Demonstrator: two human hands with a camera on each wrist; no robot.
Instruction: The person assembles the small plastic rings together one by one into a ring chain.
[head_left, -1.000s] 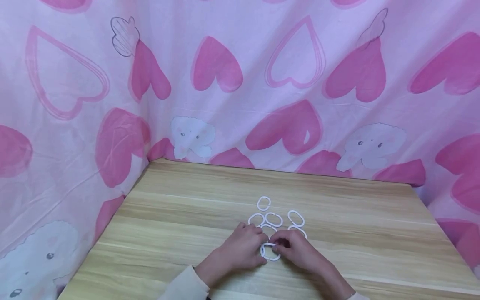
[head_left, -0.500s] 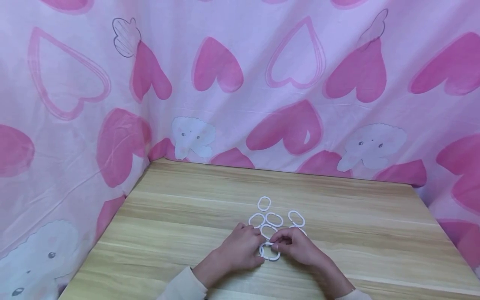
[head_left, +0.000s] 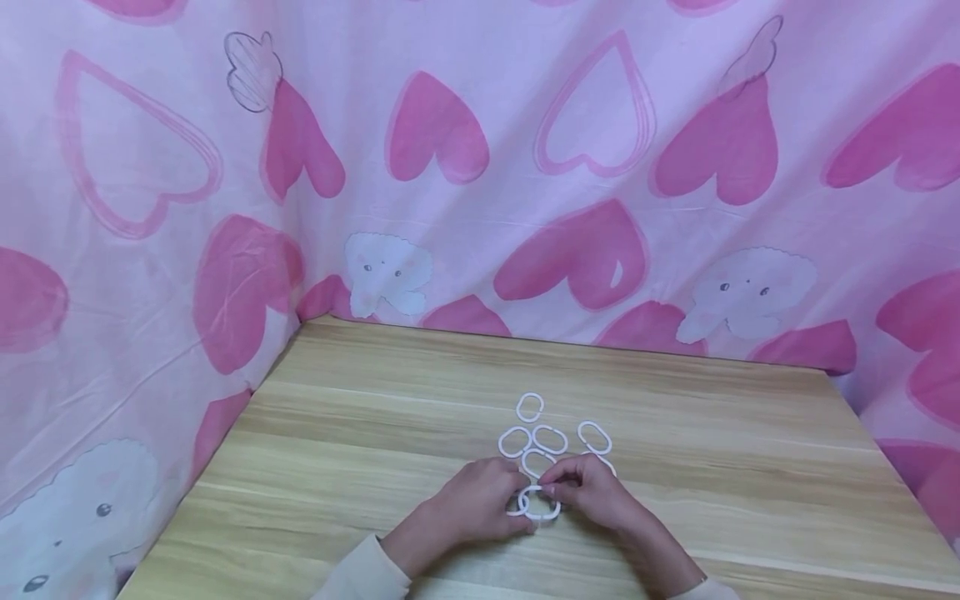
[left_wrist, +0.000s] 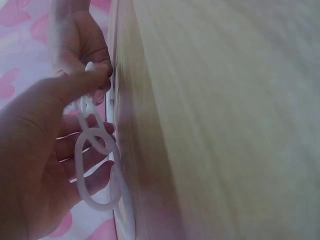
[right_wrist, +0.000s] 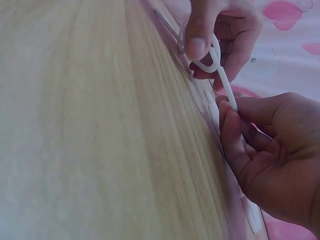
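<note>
A white oval plastic link (head_left: 557, 510) stretches between both hands near the table's front, in the head view. My right hand (head_left: 596, 493) pinches its right side between thumb and fingertips; the right wrist view shows this pinched link (right_wrist: 228, 89) up close. My left hand (head_left: 483, 502) grips the other end, where a second link is threaded through it. In the left wrist view, the thumb of my left hand (left_wrist: 30, 135) presses on the joined links, and another linked oval (left_wrist: 79, 167) hangs below the palm. The curled fingers partly hide where the links join.
Several loose white links lie beyond the hands: one farthest back (head_left: 529, 395), a touching group with a left one (head_left: 501, 443), and one at the right (head_left: 581, 429) near another partly behind my right hand. Heart-patterned pink cloth (head_left: 435, 250) borders the wooden table (head_left: 360, 417).
My left fingers have drawn down and back a little, uncovering more of the threaded link beside the thumb. The right hand has shifted slightly and keeps its pinch. The loose links lie still.
</note>
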